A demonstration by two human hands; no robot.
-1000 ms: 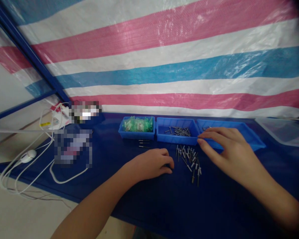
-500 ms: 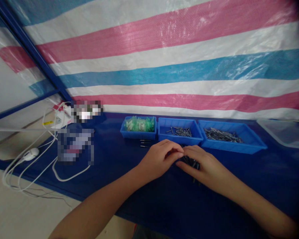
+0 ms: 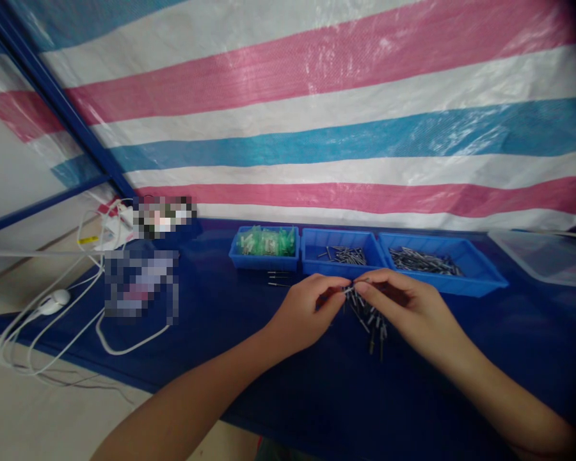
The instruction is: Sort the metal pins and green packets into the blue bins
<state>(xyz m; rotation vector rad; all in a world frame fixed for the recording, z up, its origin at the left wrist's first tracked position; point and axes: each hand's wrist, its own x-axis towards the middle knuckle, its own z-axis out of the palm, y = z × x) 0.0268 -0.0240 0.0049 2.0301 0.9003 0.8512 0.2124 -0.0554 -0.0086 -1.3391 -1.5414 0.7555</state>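
My left hand (image 3: 308, 307) is closed in a pinch, thumb against fingertips, on a thin metal rod (image 3: 348, 291). My right hand (image 3: 406, 306) meets it from the other side, its thumb and forefinger pinching at the same rod; the fingers partly cover it. Just below the fingertips lies a loose pile of thin dark metal rods (image 3: 374, 323) on the blue table (image 3: 317, 390). Several separate rods (image 3: 279, 277) lie side by side left of my left hand.
Along the back stand a blue bin with green plastic bags (image 3: 265, 261), a middle blue bin (image 3: 312, 246) and a right blue bin (image 3: 480, 275), both with metal rods. A clear plastic lid (image 3: 542, 256) is at far right. White cables (image 3: 100, 333) trail over the left side.
My right hand has lifted and shifted slightly right, uncovering more of the pile. The rod between the fingertips now shows. The view has moved a little.
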